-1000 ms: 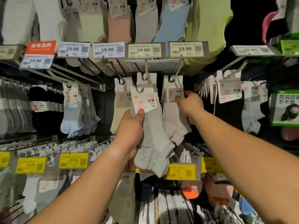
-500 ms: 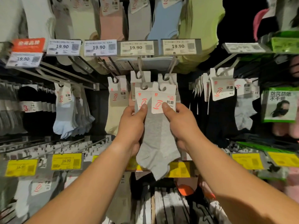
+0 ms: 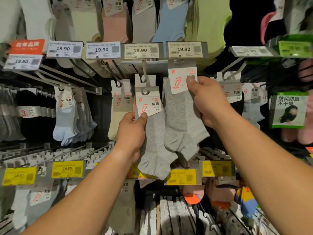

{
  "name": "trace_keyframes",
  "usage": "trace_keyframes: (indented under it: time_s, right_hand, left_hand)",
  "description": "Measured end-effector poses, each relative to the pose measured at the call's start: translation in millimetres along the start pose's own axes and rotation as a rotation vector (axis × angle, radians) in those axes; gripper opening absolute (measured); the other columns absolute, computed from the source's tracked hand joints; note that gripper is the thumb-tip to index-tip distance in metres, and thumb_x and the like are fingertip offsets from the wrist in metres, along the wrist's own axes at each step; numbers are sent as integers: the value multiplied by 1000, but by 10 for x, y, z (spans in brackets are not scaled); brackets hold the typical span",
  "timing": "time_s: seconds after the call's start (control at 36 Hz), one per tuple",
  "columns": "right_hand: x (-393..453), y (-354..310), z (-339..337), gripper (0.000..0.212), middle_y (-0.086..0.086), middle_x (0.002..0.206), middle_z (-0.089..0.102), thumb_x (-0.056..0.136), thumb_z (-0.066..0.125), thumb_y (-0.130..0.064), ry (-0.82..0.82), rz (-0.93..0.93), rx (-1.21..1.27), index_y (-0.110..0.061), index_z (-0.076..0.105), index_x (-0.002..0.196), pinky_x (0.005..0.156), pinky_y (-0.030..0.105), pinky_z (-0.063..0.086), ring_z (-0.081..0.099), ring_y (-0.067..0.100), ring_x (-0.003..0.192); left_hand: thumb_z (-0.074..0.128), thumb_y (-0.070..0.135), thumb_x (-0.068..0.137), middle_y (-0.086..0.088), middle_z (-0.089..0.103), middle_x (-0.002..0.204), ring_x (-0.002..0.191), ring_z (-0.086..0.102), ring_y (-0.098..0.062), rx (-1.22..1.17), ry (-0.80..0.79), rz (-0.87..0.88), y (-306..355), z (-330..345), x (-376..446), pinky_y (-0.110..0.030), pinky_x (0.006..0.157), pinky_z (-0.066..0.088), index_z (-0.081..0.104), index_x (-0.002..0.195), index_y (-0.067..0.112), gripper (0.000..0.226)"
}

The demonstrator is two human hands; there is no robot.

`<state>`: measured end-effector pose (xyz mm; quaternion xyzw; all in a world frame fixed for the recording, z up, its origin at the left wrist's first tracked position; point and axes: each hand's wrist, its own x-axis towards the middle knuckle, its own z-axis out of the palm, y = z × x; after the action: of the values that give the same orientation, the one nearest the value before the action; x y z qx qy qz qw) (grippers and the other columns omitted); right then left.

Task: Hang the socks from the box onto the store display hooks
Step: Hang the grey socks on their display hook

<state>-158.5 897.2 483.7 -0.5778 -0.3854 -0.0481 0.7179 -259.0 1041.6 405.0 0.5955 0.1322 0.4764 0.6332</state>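
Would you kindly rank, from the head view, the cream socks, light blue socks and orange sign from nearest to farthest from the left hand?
1. Cream socks, just left of the left hand.
2. Light blue socks, farther left.
3. Orange sign, upper left corner.

Person — two forearms in view, entering from the lower edge. Both bare from wrist to frame edge; no sleeve, cuff, glove, watch, band or ring visible. Left hand (image 3: 131,133): back of hand and thumb showing, short plain thumbnail. Right hand (image 3: 205,101): back of hand, thumb and knuckles showing — nail short, unpainted. No markings on either arm.
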Motion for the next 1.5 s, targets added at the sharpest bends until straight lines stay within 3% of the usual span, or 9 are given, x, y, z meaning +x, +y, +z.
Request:
trace_keyframes:
  time_s: [0.19,0.33,0.44,0.56,0.75,0.92,1.14,1.31,1.5]
  right_hand:
    - [272,138,-9,25,-6,52,56,103,50,-31,-12,136,-108,-13,63,90,34,14,28,44,5,33]
    - [559,380,157,27,6,99,70,97,55,-35,21,238,-230,-10,63,107,79,39,57,65,23,85]
    - [704,528,236,38,7,96,60,99,53,-37,70,282,-426,-7,54,121,69,31,46,55,19,79]
    - [518,531,197,53,12,131,53,96,53,-46,231,98,-642,-9,47,134,88,37,49,54,29,113]
    - [-341,536,294,44,-6,112,67,98,41,-57,4,17,-259,-22,59,120,86,36,53,64,14,101]
    - [-355,444,128,16,-15,101,62,103,45,-37,136,-188,-198,-24,53,110,65,3,42,58,-6,90]
    - [-46,248,84,28,-3,111,67,100,47,-43,92,-128,-200,-20,58,112,92,45,53,64,17,101]
    - [60,185,87,46,-3,109,70,82,48,-59,71,-83,-161,-23,62,108,92,48,54,67,20,102]
    - [80,206,4,44,0,105,74,83,51,-53,48,-35,-67,-20,65,109,91,48,55,71,21,96]
  left_hand:
    - [60,24,102,1,75,108,102,71,-16,6,45,46,-10,-105,2,-31,85,57,65,117,11,20]
    - [60,24,102,1,75,111,105,71,-17,6,43,70,8,-126,-8,-38,95,56,65,118,11,22]
    - [58,22,102,1,75,109,102,71,-14,18,27,81,28,-83,-26,-28,84,58,64,116,9,19]
    - [57,21,103,5,73,108,97,69,-7,29,-34,64,50,-21,-15,-18,69,53,63,116,12,17]
    - [56,22,104,-7,77,105,101,74,-23,-34,-174,78,118,311,-37,-47,96,57,71,103,12,18]
    - [56,25,103,5,77,92,90,73,-9,62,-203,318,161,574,-45,-27,78,57,65,92,17,17]
    - [59,31,101,-12,75,96,92,72,-25,-26,-157,322,280,740,74,-51,89,57,62,86,16,22]
    - [59,28,102,8,66,66,65,63,-6,-13,-126,344,334,765,132,-29,66,52,57,76,15,30]
    - [62,46,86,-13,62,75,71,57,-23,-34,-128,334,358,812,84,-41,68,46,57,82,1,46]
